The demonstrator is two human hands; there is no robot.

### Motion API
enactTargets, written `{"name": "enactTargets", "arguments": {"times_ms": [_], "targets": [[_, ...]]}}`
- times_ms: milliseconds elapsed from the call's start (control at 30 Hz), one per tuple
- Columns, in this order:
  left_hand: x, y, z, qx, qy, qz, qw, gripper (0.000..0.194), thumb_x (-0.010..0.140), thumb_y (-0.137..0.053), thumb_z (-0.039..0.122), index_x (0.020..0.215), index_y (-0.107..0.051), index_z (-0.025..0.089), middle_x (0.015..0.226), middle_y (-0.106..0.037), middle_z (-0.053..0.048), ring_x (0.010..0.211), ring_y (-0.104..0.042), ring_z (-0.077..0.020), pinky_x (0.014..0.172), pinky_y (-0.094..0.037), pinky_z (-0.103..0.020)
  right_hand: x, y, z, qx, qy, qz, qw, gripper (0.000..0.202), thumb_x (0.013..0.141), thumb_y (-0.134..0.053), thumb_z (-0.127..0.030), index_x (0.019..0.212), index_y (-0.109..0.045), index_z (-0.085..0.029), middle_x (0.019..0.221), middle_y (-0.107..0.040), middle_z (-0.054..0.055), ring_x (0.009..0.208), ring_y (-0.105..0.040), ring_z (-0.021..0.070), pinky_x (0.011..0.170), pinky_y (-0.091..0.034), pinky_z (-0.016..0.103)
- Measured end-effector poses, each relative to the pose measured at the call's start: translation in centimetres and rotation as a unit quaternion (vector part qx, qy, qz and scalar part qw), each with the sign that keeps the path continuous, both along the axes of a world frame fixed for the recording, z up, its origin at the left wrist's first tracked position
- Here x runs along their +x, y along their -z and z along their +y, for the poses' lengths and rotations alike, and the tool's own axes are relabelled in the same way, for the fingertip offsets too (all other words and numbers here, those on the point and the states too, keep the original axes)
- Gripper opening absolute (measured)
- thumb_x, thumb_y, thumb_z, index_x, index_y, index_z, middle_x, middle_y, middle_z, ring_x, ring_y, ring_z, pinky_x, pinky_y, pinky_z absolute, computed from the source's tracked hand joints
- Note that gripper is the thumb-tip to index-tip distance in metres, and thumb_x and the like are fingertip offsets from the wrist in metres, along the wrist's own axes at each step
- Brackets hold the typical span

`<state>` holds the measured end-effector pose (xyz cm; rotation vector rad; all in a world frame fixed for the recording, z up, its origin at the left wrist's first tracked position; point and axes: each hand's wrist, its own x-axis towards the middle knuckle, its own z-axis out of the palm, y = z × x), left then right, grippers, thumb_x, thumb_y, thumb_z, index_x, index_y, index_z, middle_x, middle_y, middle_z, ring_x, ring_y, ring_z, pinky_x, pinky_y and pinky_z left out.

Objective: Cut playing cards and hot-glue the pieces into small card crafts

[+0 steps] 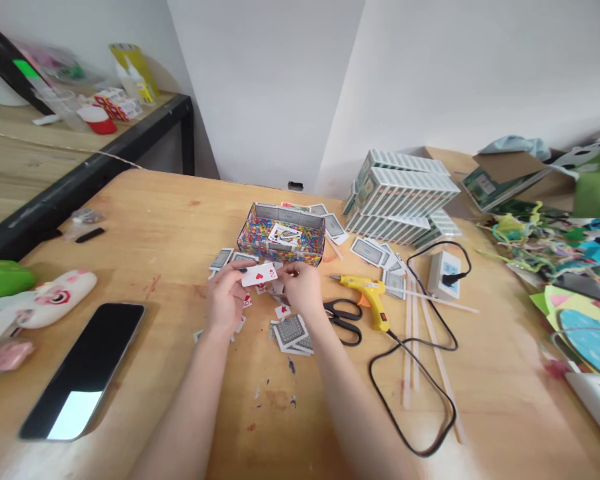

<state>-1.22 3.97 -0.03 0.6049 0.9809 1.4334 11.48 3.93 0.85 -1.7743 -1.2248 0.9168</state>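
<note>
A white playing card [260,275] with red hearts is held up in front of a small open box [281,253] with a colourful speckled pattern. My left hand [225,297] pinches the card's left end. At its right end my right hand [303,288] is closed, thumb and fingertips together at the card's edge. Inside the box lies a face card [285,235]; grey card backs line its far wall. Under and around my hands are loose cards, some cut small, and a grey-backed pile [291,332]. Black scissors [345,320] lie beside my right wrist, partly hidden by it.
Right of the scissors lies a yellow glue gun [367,293], its black cord looping to a power socket [444,275]. Clear glue sticks [415,347] lie nearby. Stacked card boxes [400,193] stand behind, craft scraps [530,233] far right. A phone [85,370] lies left.
</note>
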Motion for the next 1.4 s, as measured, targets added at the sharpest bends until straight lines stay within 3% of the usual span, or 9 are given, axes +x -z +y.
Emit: {"name": "enactTargets", "arguments": {"times_ms": [167, 333, 500, 567, 700, 833, 1100, 1400], "targets": [[-0.2, 0.1, 0.1, -0.016, -0.001, -0.024, 1.0, 0.017, 0.058, -0.054, 0.018, 0.069, -0.066, 0.015, 0.066, -0.065, 0.0, 0.056, -0.057, -0.0109, 0.044, -0.041, -0.019, 0.5, -0.7, -0.2, 0.064, 0.044, 0.102, 0.992, 0.014, 0.069, -0.06, -0.031, 0.065, -0.056, -0.019, 0.053, -0.053, -0.004, 0.048, -0.046, 0.0103, 0.047, -0.035, 0.021], [-0.2, 0.1, 0.2, -0.02, -0.003, -0.062, 0.998, 0.013, 0.058, -0.054, 0.019, 0.065, -0.064, 0.016, 0.068, -0.065, 0.0, 0.056, -0.057, -0.011, 0.043, -0.04, -0.019, 1.4, -0.8, -1.6, 0.054, 0.048, 0.267, 0.961, 0.02, 0.071, -0.06, -0.036, 0.069, -0.047, -0.02, 0.043, -0.047, -0.009, 0.035, -0.039, 0.0078, 0.037, -0.032, 0.019], [0.7, -0.1, -0.4, -0.016, 0.033, -0.018, 0.999, 0.015, 0.058, -0.056, 0.017, 0.069, -0.067, 0.015, 0.065, -0.065, -0.001, 0.056, -0.057, -0.0117, 0.046, -0.041, -0.02, 3.2, -0.6, -3.9, 0.029, 0.027, 0.417, 0.908, 0.031, 0.064, -0.07, -0.03, 0.089, -0.056, -0.017, 0.05, -0.057, -0.006, 0.042, -0.05, 0.0088, 0.042, -0.042, 0.019], [1.3, -0.1, -0.7, -0.014, 0.052, -0.004, 0.999, 0.016, 0.058, -0.056, 0.017, 0.069, -0.067, 0.015, 0.067, -0.066, -0.001, 0.057, -0.057, -0.0122, 0.049, -0.042, -0.021, 4.0, -0.7, -4.8, 0.01, 0.023, 0.455, 0.89, 0.031, 0.061, -0.073, -0.028, 0.087, -0.06, -0.016, 0.054, -0.06, -0.004, 0.046, -0.053, 0.0082, 0.047, -0.045, 0.019], [2.4, 0.1, -1.3, -0.019, 0.096, 0.017, 0.995, 0.016, 0.06, -0.056, 0.017, 0.07, -0.068, 0.015, 0.07, -0.067, -0.003, 0.06, -0.058, -0.0134, 0.053, -0.043, -0.022, 4.9, -0.7, -5.8, -0.017, 0.032, 0.471, 0.881, 0.022, 0.061, -0.074, -0.031, 0.069, -0.06, -0.015, 0.051, -0.059, -0.003, 0.043, -0.052, 0.007, 0.043, -0.045, 0.017], [3.2, 0.3, -1.8, -0.006, 0.131, 0.028, 0.991, 0.016, 0.06, -0.056, 0.016, 0.069, -0.069, 0.016, 0.076, -0.067, -0.003, 0.07, -0.06, -0.0158, 0.061, -0.045, -0.024, 5.1, 0.0, -6.1, -0.034, 0.045, 0.457, 0.888, 0.024, 0.063, -0.072, -0.033, 0.062, -0.054, -0.017, 0.045, -0.053, -0.006, 0.03, -0.042, 0.0045, 0.027, -0.029, 0.014], [3.9, 0.4, -2.1, -0.043, 0.144, 0.034, 0.988, 0.017, 0.058, -0.058, 0.015, 0.069, -0.07, 0.017, 0.069, -0.066, -0.001, 0.062, -0.057, -0.013, 0.056, -0.044, -0.022, 5.9, 0.8, -6.1, -0.047, 0.019, 0.471, 0.881, 0.02, 0.064, -0.069, -0.029, 0.07, -0.055, -0.017, 0.048, -0.058, -0.005, 0.031, -0.049, 0.0069, 0.027, -0.034, 0.014], [3.8, 1.2, -2.2, 0.003, 0.168, 0.078, 0.983, 0.017, 0.061, -0.056, 0.015, 0.072, -0.07, 0.017, 0.077, -0.068, -0.002, 0.071, -0.059, -0.0149, 0.062, -0.044, -0.022, 6.1, 1.1, -6.2, -0.046, 0.006, 0.465, 0.884, 0.016, 0.066, -0.067, -0.025, 0.072, -0.055, -0.016, 0.047, -0.057, -0.006, 0.029, -0.046, 0.0051, 0.027, -0.031, 0.013]]}}
